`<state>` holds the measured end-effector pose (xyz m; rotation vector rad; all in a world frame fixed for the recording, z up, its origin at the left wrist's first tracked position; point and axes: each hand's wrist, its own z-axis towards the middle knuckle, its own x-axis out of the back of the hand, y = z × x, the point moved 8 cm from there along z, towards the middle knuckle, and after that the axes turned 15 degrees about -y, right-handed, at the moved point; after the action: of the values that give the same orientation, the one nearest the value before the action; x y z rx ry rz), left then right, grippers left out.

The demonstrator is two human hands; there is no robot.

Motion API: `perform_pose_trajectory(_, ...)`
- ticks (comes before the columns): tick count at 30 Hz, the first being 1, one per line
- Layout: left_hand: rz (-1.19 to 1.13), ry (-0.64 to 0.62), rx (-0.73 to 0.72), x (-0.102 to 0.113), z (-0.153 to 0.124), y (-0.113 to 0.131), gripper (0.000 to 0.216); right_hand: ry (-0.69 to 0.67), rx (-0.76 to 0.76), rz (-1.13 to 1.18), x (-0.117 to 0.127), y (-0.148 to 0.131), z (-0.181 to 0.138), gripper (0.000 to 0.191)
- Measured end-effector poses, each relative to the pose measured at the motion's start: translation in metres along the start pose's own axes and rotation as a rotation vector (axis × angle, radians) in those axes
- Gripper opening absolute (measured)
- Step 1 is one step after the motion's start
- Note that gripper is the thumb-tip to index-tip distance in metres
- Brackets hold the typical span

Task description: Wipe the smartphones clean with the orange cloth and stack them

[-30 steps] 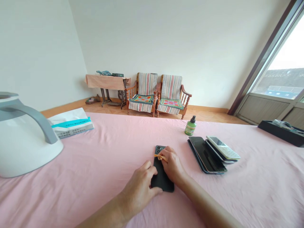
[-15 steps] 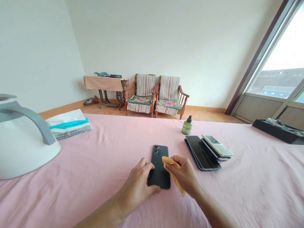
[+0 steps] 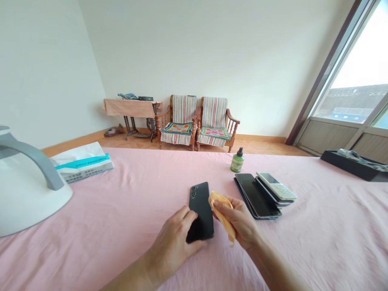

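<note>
A dark smartphone (image 3: 203, 210) lies back up in front of me, its round camera lenses at the far left corner. My left hand (image 3: 174, 234) grips its lower left part, fingertips on the back and thumb along the near edge. At the phone's right edge is my right hand (image 3: 244, 222), closed on a folded yellow cloth (image 3: 224, 216). Some right fingertips are hidden behind the cloth, so I cannot tell whether they touch the phone. Right of that hand rests a stack of phones (image 3: 257, 198), beside a white keypad phone (image 3: 275, 186) on top of another pile.
A green spray bottle (image 3: 237, 161) stands behind the phones. At far right sits a black box (image 3: 351, 165) with clear items. On the left are a white kettle (image 3: 27, 198) and a tissue pack (image 3: 85, 163). Pink cloth (image 3: 136, 194) covers the surface; two chairs stand beyond.
The phone has turned slightly and shifted a little to the left under my left hand. My right hand has rolled, showing more of the cloth, and has come off the phone's back to its right edge.
</note>
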<state>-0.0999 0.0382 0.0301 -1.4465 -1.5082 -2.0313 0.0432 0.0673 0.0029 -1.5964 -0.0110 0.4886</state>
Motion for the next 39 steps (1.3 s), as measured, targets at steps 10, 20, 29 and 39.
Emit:
perform_pose_trajectory(10,0.244,0.23,-0.097,0.012,-0.015,0.013,0.014,0.013,0.127,-0.094,-0.011,-0.014,-0.003,0.028)
perform_pose_trajectory(20,0.247,0.253,-0.145,0.005,-0.02,0.024,0.018,-0.068,0.5,-0.789,-0.048,-0.037,-0.025,0.016)
perform_pose_trajectory(29,0.136,0.225,-0.122,0.007,-0.02,0.021,0.014,0.144,0.4,-0.824,-0.007,-0.035,0.005,0.013)
perform_pose_trajectory(39,-0.671,0.222,0.138,0.004,0.001,-0.041,0.025,0.105,0.291,-0.897,-0.009,-0.025,-0.013,0.016)
